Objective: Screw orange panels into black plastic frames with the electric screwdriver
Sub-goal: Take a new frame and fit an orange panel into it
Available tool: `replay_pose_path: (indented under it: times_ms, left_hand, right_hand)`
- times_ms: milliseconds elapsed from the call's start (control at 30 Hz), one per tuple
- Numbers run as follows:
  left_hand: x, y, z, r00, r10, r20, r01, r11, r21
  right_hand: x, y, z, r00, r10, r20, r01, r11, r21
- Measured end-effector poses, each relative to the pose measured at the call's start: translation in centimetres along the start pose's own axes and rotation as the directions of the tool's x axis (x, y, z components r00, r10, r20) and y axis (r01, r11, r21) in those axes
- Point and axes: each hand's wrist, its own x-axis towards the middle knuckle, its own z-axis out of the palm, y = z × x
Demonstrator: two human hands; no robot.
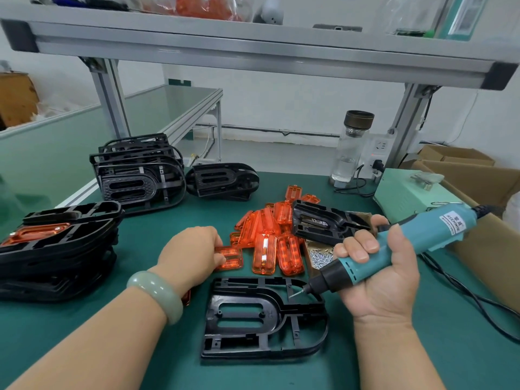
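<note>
Misalignment is the main risk: the left hand [197, 249] holds one orange panel [229, 257] at the left edge of the panel pile [270, 237], apart from the empty black frame [264, 313] lying near centre. The right hand [377, 277] grips the electric screwdriver [399, 243], its bit [297, 294] hovering over the frame's far right side. A crookedly seated panel could make the screws drive askew.

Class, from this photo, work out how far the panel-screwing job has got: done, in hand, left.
Done: the left stack's top frame carries a screwed-in orange panel. In hand: the left hand grips a loose panel, the right hand holds the electric screwdriver over an empty black frame. Left: the panel pile and rear frame stacks.
</note>
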Motion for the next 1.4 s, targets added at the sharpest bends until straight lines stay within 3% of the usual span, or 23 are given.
replay_pose_path:
  times_ms: [67, 133, 167, 233, 300, 367, 733, 1133, 1233, 1400]
  left_hand:
    - [-0.1, -0.1, -0.3, 0.999, -0.018, -0.033, 0.014, 0.995, -0.095]
    - [-0.4, 0.0, -0.6, 0.993, -0.078, -0.094, 0.046, 0.953, -0.299]
    - [-0.7, 0.2, -0.9, 0.988, -0.131, -0.082, 0.08, 0.887, -0.454]
    - [-1.5, 0.8, -1.5, 0.98, -0.19, 0.056, 0.167, 0.642, -0.749]
    - [-2.5, 1.6, -2.0, 0.969, -0.163, 0.184, 0.239, 0.44, -0.865]
    - [-3.3, 2.3, -2.5, 0.965, -0.124, 0.231, 0.262, 0.399, -0.879]
    - [-5.6, 3.7, -4.3, 0.96, 0.028, 0.277, 0.247, 0.372, -0.895]
    - [-6.4, 3.0, -4.2, 0.965, 0.087, 0.248, 0.182, 0.462, -0.868]
    - [-6.5, 2.9, -4.3, 0.969, 0.075, 0.235, 0.165, 0.51, -0.844]
    - [-6.5, 2.7, -4.3, 0.989, 0.014, 0.145, 0.097, 0.677, -0.73]
  right_hand:
    - [0.0, 0.0, 0.0, 1.0, -0.002, 0.002, 0.002, 1.0, -0.002]
    - [0.0, 0.0, 0.0, 1.0, -0.003, 0.008, 0.003, 1.0, 0.0]
    - [0.0, -0.1, 0.0, 1.0, -0.003, 0.008, 0.003, 1.0, 0.006]
    - [0.1, -0.1, -0.1, 1.0, -0.006, 0.006, 0.006, 1.0, 0.019]
    - [0.1, -0.1, -0.2, 1.0, -0.006, 0.004, 0.006, 1.0, 0.031]
    - [0.1, -0.1, -0.3, 1.0, -0.003, 0.004, 0.003, 0.999, 0.035]
    - [0.2, -0.1, -0.2, 1.0, 0.005, -0.001, -0.005, 0.999, 0.035]
    - [0.1, -0.1, -0.1, 1.0, 0.007, 0.0, -0.007, 1.0, 0.028]
    - [0.1, -0.1, -0.1, 1.0, 0.008, 0.004, -0.008, 1.0, 0.029]
    - [0.1, -0.1, -0.1, 1.0, 0.009, 0.01, -0.009, 1.0, 0.021]
